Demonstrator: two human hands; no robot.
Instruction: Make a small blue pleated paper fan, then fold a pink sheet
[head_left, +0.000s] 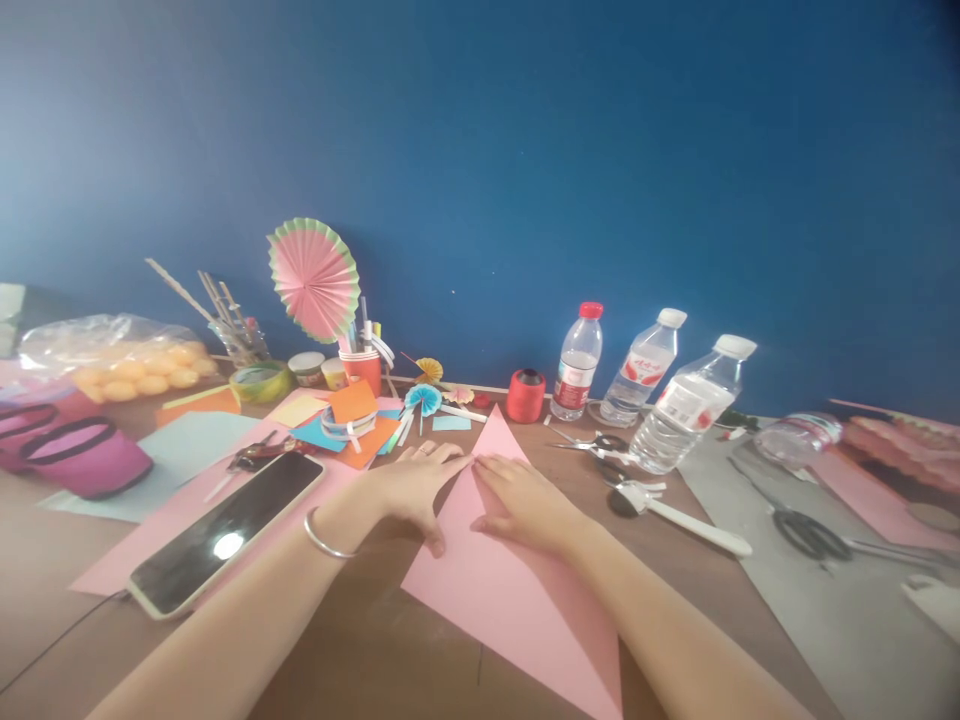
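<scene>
A pink sheet of paper point(525, 620), folded to a point at its far end, lies on the brown table in front of me. My right hand point(517, 500) rests on it with the fingers stretched toward the upper left edge. At that same edge is my left hand point(420, 485), its fingers extended and the thumb apart, the fingertips close to those of the right hand. A silver bangle point(328, 540) circles my left wrist. Neither hand is closed round anything.
To the left, a phone point(225, 530) lies on pink paper. Orange and blue paper pieces point(360, 430), a red cup point(360, 370) and a pleated paper fan point(315, 280) stand behind. On the right are water bottles point(686, 410), scissors point(600, 443) and a white-handled tool point(697, 522).
</scene>
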